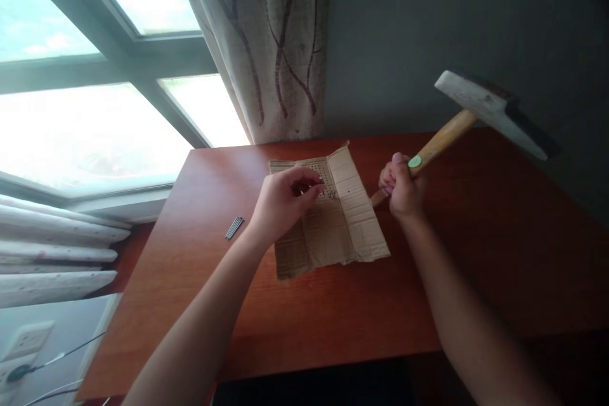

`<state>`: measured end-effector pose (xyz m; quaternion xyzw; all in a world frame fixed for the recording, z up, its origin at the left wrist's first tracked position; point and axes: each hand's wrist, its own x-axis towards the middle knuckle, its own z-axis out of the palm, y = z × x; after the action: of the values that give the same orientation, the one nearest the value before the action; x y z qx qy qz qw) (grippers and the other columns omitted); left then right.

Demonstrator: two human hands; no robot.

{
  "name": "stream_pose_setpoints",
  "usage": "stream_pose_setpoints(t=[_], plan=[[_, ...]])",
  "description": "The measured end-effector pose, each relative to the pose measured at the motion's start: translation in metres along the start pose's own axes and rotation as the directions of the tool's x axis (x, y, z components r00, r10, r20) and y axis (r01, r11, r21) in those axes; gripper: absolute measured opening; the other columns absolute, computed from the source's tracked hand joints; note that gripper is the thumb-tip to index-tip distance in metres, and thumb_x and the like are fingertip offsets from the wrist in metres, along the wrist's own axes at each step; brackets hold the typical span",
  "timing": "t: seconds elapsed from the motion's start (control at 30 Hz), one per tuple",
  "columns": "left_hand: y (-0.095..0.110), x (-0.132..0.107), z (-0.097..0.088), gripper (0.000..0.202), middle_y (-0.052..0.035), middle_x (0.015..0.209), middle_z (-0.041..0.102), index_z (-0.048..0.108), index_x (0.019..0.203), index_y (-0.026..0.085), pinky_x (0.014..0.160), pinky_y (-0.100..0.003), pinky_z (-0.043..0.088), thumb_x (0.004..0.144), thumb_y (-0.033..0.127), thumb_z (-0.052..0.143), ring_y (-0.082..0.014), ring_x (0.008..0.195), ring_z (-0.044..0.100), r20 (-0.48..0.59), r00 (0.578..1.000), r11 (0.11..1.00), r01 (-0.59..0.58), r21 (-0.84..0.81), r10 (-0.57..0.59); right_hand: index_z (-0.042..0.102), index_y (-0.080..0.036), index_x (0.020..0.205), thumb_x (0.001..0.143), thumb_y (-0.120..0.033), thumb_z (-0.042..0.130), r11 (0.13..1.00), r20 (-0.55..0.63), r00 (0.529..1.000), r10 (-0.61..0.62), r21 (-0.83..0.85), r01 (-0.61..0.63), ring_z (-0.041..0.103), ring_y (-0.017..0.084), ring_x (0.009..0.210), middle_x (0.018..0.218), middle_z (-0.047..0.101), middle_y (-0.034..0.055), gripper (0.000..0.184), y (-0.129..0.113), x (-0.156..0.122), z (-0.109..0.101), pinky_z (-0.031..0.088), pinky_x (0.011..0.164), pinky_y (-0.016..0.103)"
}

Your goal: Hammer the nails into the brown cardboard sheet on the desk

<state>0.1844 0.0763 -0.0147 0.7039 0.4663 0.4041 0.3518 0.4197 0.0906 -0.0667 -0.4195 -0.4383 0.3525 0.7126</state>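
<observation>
A flat piece of brown cardboard (342, 228) lies on the reddish wooden table (333, 317). My left hand (280, 203) rests over the cardboard's upper part, fingers pinched on a small nail (318, 188) held against it. My right hand (403, 190) is closed round the wooden handle of a hammer (476, 117), just right of the cardboard. The hammer's metal head is raised up and to the right, above the table. A few loose nails (234, 228) lie on the table to the left of my left hand.
A window (95, 76) and a patterned curtain (266, 44) stand behind the table, with a grey wall (428, 32) to the right. At lower left are a white radiator-like unit (52, 254), a wall socket (28, 339) and cables.
</observation>
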Motion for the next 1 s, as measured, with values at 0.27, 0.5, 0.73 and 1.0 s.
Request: stream_pose_setpoints(t=[0.27, 0.5, 0.73, 1.0], plan=[[-0.0010, -0.0004, 0.0031, 0.006, -0.0006, 0.078, 0.076, 0.072, 0.086, 0.020, 0.062, -0.027, 0.048, 0.083, 0.023, 0.070, -0.0140, 0.067, 0.067, -0.007, 1.000, 0.982, -0.018, 0.189, 0.020, 0.034, -0.023, 0.055, 0.087, -0.055, 0.069, 0.998, -0.054, 0.998, 0.022, 0.054, -0.019, 0.028, 0.006, 0.034, 0.044, 0.029, -0.0088, 0.058, -0.0019, 0.0025, -0.0015, 0.020, 0.033, 0.023], [0.0025, -0.0018, 0.0033, 0.004, -0.0001, 0.076, 0.076, 0.072, 0.085, 0.020, 0.063, -0.027, 0.049, 0.084, 0.022, 0.069, -0.0143, 0.066, 0.068, 0.006, 1.000, 0.971, -0.024, 0.238, 0.023, 0.033, -0.023, 0.055, 0.085, -0.057, 0.070, 0.999, -0.067, 0.997, 0.025, 0.040, -0.022, 0.028, 0.006, 0.034, 0.043, 0.029, -0.0088, 0.059, -0.0031, 0.0031, -0.0010, 0.020, 0.033, 0.023], [0.0040, -0.0021, 0.0040, 0.006, -0.0001, 0.075, 0.076, 0.073, 0.086, 0.021, 0.062, -0.027, 0.049, 0.084, 0.023, 0.067, -0.0142, 0.065, 0.068, 0.010, 0.999, 0.963, -0.040, 0.267, 0.039, 0.031, -0.024, 0.056, 0.086, -0.060, 0.067, 0.999, -0.042, 0.999, 0.017, -0.027, -0.018, 0.027, 0.007, 0.035, 0.044, 0.028, -0.0086, 0.059, -0.0024, 0.0017, -0.0005, 0.020, 0.033, 0.024], [0.0062, -0.0013, 0.0048, 0.006, 0.0005, 0.074, 0.076, 0.073, 0.086, 0.021, 0.062, -0.026, 0.048, 0.084, 0.021, 0.067, -0.0136, 0.063, 0.067, 0.023, 0.999, 0.950, -0.039, 0.309, 0.034, 0.033, -0.023, 0.056, 0.087, -0.058, 0.068, 1.000, -0.018, 1.000, 0.008, 0.003, -0.007, 0.028, 0.006, 0.035, 0.044, 0.029, -0.0083, 0.058, -0.0025, 0.0001, -0.0004, 0.019, 0.034, 0.024]])
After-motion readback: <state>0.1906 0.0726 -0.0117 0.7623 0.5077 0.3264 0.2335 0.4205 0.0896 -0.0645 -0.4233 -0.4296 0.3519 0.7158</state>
